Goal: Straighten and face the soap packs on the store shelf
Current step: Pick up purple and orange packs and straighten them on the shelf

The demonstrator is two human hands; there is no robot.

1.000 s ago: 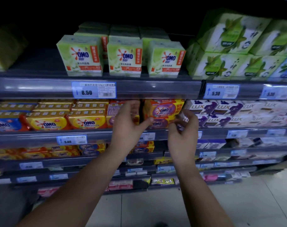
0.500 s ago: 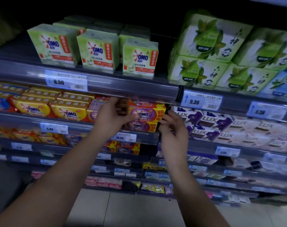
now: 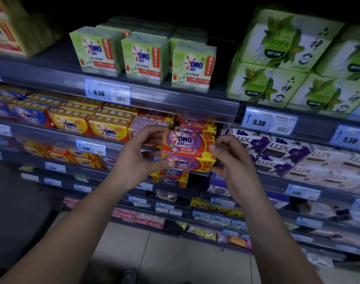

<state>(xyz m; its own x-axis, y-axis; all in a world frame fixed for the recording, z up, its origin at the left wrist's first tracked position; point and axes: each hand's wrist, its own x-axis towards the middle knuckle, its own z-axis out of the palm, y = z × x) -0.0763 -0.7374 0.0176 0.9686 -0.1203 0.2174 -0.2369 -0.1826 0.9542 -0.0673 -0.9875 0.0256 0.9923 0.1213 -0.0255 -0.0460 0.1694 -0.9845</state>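
Dim supermarket aisle, pale tiled floor underfoot, tiered store shelf (image 3: 51,133) crammed with soap. Gripping a purple-and-orange OMO twin pack (image 3: 185,148) out in front of the middle tier, across its rail, with the left hand (image 3: 138,158) curled round the left edge, thumb underneath and fingers over the top, and pinching the right end with the right hand (image 3: 230,160). Facing forward and close to level, so apparently mid-facing: lifted out, not yet set down. Next, by the look of it: ease back into the slot ahead of the matching packs (image 3: 195,121), square to the rail, logo outward. Tight quarters, though: yellow OMO packs (image 3: 107,130) just beside on the left, a lilac pack (image 3: 148,123) showing a different face right behind the left fingers, LUX boxes (image 3: 277,152) crowding in on the right. Low overhead, the upper tier's edge with its 8.50 price tag (image 3: 107,92), green OMO boxes (image 3: 142,56) on top. Some risk of nudging neighbours askew going in.
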